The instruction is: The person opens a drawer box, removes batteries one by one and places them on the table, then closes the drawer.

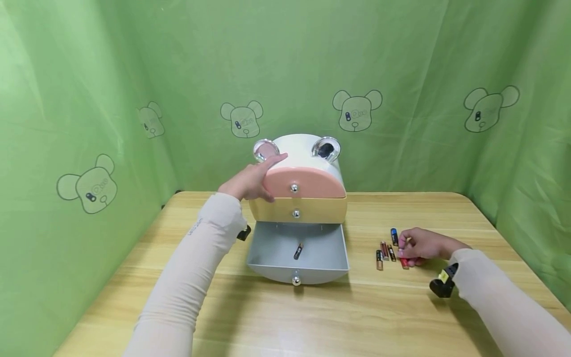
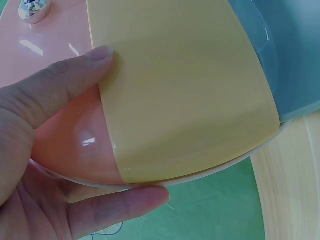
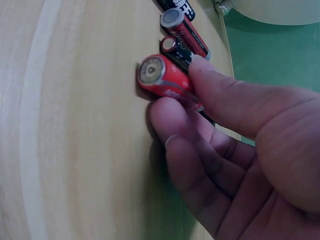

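Observation:
A small drawer cabinet (image 1: 300, 158) with a white domed top, round silver-rimmed ears and pink, yellow and grey drawers stands on the table. My left hand (image 1: 250, 182) grips its left side, thumb across the front near the pink and yellow seam, other fingers around the side. The grey bottom drawer (image 1: 272, 243) is pulled out, and one dark battery (image 1: 298, 251) lies in it. On the right, my right hand (image 1: 424, 244) pinches a red battery (image 3: 172, 75) between thumb and fingers, low over the table.
Several loose batteries lie beside the right hand, among them a blue and black one (image 1: 394, 236) and a black and copper one (image 1: 379, 260). The wooden table (image 1: 285, 322) is enclosed by green curtains (image 1: 294, 59) at the back and sides.

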A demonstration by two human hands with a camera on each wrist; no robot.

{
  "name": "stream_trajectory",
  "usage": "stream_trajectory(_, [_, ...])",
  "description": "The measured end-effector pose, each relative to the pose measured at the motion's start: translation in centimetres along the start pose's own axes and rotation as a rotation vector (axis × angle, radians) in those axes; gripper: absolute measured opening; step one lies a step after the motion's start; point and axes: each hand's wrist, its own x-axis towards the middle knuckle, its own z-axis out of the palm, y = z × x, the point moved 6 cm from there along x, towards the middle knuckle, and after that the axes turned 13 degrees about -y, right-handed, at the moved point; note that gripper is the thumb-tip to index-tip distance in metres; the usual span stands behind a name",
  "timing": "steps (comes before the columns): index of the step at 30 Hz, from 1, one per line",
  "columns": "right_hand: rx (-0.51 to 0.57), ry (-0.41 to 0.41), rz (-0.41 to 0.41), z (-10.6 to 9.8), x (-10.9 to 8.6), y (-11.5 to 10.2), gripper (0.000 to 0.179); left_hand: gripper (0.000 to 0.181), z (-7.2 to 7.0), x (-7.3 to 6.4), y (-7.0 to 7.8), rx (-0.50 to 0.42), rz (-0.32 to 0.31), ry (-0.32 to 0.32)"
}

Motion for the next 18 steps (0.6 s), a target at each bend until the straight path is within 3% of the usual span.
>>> stream_trajectory(9, [-0.079, 0.031, -0.002, -1.0, -0.7, -0.8, 0.018, 0.124, 0.0, 0.2, 0.0, 0.000, 0.007, 0.004])
stream_trajectory(18, [-0.082, 0.057, -0.020, -2.0, -1.0, -3.3, 0.021, 0.124, -0.1, 0.3, -0.2, 0.001, 0.007, 0.009])
